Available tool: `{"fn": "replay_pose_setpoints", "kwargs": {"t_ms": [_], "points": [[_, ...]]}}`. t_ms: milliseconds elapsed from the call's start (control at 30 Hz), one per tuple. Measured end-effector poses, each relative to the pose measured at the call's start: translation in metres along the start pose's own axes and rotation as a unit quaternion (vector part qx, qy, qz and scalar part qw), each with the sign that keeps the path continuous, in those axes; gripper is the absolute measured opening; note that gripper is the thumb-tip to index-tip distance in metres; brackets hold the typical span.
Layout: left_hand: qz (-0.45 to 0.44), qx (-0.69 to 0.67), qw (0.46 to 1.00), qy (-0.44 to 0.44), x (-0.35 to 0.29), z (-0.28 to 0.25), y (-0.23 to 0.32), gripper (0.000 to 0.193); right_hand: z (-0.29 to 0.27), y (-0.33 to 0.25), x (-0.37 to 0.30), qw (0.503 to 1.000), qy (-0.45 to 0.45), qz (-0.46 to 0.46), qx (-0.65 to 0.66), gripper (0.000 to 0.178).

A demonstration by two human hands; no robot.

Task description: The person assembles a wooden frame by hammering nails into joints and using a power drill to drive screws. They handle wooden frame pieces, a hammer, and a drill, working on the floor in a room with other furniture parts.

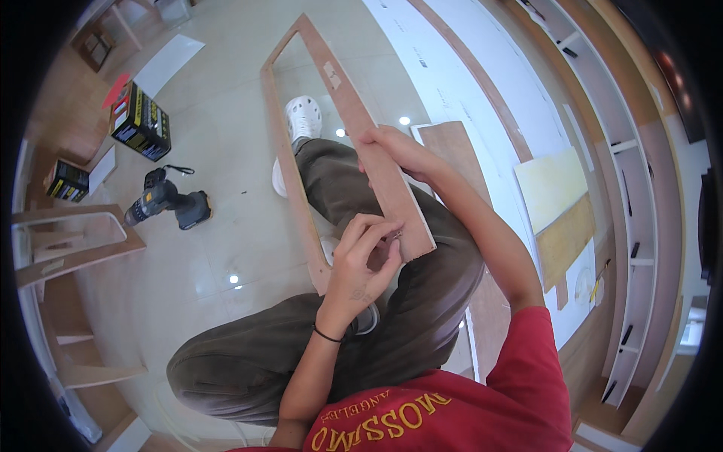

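A long wooden frame (380, 181) with rounded inner corners rests across my legs, tilted away from me. My right hand (403, 153) is closed around its right rail, thumb on top and fingers underneath. Near the close right corner of that frame, my left hand (360, 260) pinches thumb and fingertips together against the wood. Something small and dark shows at those fingertips, too small to name. A pale patch (332, 74) marks the upper part of the right rail.
On the tiled floor at left lie a cordless drill (169, 200) and two dark boxes, a larger one (141, 120) and a smaller one (67, 181). Another wooden frame (75, 252) stands at the left edge. White panels (467, 90) and long shelving (636, 248) line the right.
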State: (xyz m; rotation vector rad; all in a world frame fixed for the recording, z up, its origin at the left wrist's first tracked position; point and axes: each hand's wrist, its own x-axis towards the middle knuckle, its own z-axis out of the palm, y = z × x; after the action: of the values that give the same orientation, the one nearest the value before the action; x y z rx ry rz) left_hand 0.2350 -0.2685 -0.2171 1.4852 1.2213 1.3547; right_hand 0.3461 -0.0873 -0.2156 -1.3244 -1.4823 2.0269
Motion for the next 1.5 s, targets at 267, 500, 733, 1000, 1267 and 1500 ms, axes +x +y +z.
{"fn": "replay_pose_setpoints", "kwargs": {"t_ms": [267,500,733,1000,1267,1500], "points": [[0.114,0.176,0.977,0.045,0.001,0.016,-0.004,0.015,-0.008,0.007,0.001,1.000,-0.010,-0.017,0.019,0.031],[-0.020,0.177,0.984,0.033,0.014,0.032,0.002,0.009,-0.014,0.015,0.004,1.000,0.006,-0.011,-0.026,0.045],[-0.171,0.211,0.940,0.208,0.029,-0.066,-0.080,0.016,-0.008,0.008,0.000,0.997,0.023,-0.013,-0.068,0.045],[-0.054,0.175,0.969,0.164,0.000,-0.039,-0.058,0.034,-0.020,0.014,0.000,1.000,0.004,0.000,-0.013,0.043],[0.121,0.177,0.974,0.075,-0.025,0.045,-0.018,0.061,-0.019,0.017,0.002,1.000,-0.002,0.004,0.007,0.048],[0.144,0.167,0.970,0.099,-0.028,0.054,-0.033,0.049,-0.023,0.021,0.001,1.000,0.007,0.015,0.009,0.049]]}}
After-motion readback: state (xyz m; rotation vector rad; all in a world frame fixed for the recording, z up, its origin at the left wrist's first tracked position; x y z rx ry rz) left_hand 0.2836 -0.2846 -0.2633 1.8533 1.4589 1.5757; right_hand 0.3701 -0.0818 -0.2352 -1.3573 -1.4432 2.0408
